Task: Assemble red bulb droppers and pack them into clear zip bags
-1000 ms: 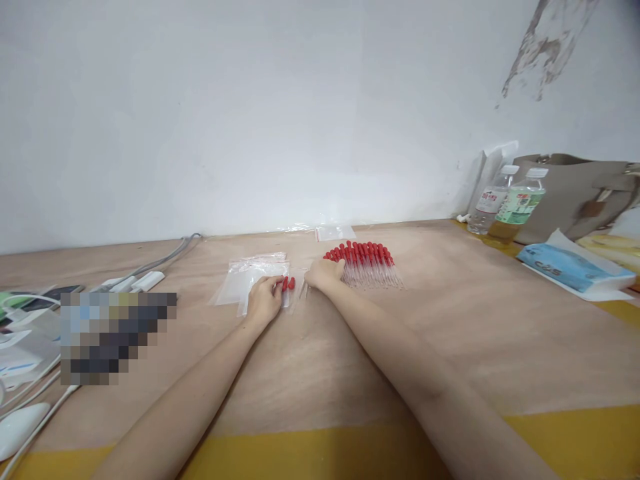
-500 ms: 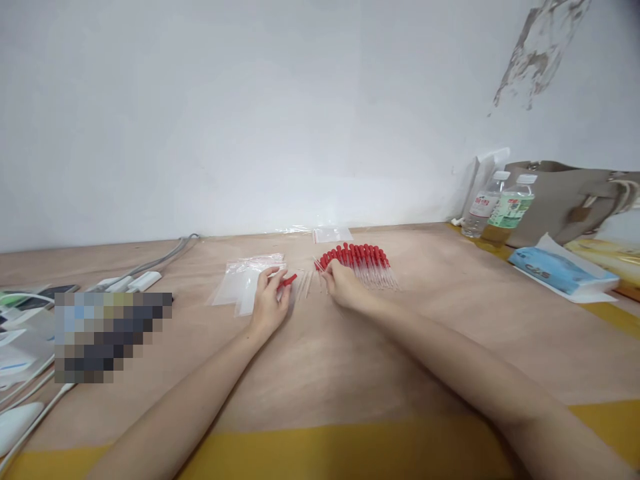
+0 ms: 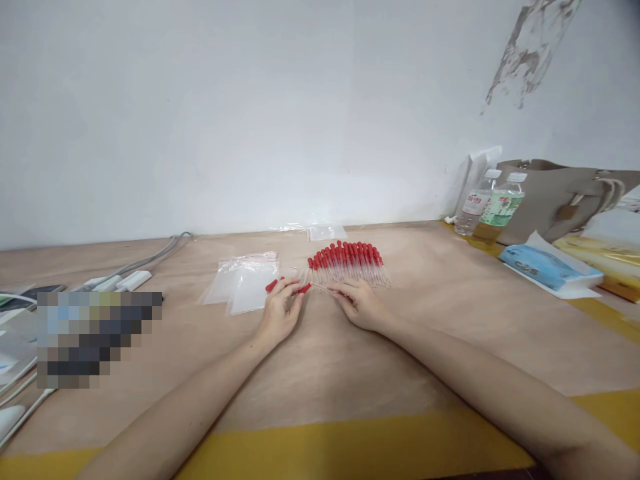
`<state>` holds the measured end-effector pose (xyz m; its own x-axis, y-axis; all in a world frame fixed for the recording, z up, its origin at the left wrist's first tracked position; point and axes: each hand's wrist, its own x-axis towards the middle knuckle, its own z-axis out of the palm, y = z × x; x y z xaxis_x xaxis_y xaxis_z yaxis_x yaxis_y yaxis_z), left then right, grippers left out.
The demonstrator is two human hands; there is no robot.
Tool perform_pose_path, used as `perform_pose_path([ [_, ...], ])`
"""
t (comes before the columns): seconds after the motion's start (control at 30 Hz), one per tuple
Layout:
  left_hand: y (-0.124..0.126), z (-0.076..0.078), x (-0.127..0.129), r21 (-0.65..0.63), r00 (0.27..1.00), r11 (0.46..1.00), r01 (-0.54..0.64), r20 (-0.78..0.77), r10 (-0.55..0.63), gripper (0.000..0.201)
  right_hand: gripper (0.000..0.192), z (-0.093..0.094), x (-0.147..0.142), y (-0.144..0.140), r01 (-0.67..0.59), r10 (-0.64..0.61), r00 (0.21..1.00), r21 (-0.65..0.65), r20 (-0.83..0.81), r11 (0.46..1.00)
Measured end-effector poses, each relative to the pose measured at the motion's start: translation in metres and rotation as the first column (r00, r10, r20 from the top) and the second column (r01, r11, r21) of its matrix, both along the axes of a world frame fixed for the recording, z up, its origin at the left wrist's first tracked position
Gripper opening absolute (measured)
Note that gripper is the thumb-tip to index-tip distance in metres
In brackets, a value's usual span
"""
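My left hand (image 3: 281, 312) is closed on a red rubber bulb (image 3: 305, 288), its open end facing right. Pinched in my right hand (image 3: 361, 303) is a thin clear dropper tube (image 3: 319, 285), whose tip is at or very near the bulb's mouth; whether it has entered cannot be told. More red bulbs (image 3: 271, 285) show just behind my left fingers. Beyond both hands, droppers with red bulbs (image 3: 350, 257) lie side by side in a fan, bulbs toward the wall. A few loose tubes between the hands and the fan are partly hidden.
Clear zip bags (image 3: 250, 287) lie left of my left hand, and another bag (image 3: 327, 232) is by the wall. Cables and white adapters (image 3: 134, 281) are at far left. On the right stand two bottles (image 3: 503, 207), a blue tissue pack (image 3: 550, 263) and a grey bag (image 3: 545, 200).
My right hand has drawn back from the edge of the fan with a tube and turned it toward the left. The left hand has brought its bulb to face the tube. The view has shifted slightly.
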<state>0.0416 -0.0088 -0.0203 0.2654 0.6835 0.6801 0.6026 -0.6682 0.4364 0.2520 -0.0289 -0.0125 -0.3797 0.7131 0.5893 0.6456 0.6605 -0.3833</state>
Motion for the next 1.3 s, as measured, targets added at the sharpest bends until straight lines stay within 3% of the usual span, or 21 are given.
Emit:
perform_pose_path([
  [0.27, -0.002, 0.003, 0.001, -0.265, 0.994, 0.961, 0.081, 0.098, -0.057, 0.018, 0.023, 0.000, -0.009, -0.005, -0.033, 0.032, 0.999, 0.018, 0.009, 0.999],
  [0.53, 0.001, 0.003, -0.002, -0.176, 0.992, 0.977, 0.117, 0.070, -0.106, 0.021, 0.021, 0.000, -0.009, -0.004, -0.115, 0.112, 0.992, -0.058, -0.060, 0.992],
  [0.8, -0.010, 0.008, -0.002, -0.197, 0.964, 0.952, 0.235, -0.082, -0.254, 0.019, 0.018, 0.001, 0.011, 0.000, -0.105, 0.114, 0.985, -0.074, 0.131, 0.992],
  [1.0, -0.014, 0.008, 0.000, -0.106, 0.937, 0.977, 0.186, -0.280, -0.209, 0.022, 0.023, 0.008, 0.011, -0.007, -0.038, 0.023, 0.962, 0.051, 0.272, 0.998],
  [1.3, -0.016, 0.007, 0.002, -0.059, 0.918, 0.970, 0.236, -0.313, -0.242, 0.018, 0.027, 0.001, -0.003, -0.004, -0.023, 0.010, 0.965, 0.046, 0.263, 0.999],
])
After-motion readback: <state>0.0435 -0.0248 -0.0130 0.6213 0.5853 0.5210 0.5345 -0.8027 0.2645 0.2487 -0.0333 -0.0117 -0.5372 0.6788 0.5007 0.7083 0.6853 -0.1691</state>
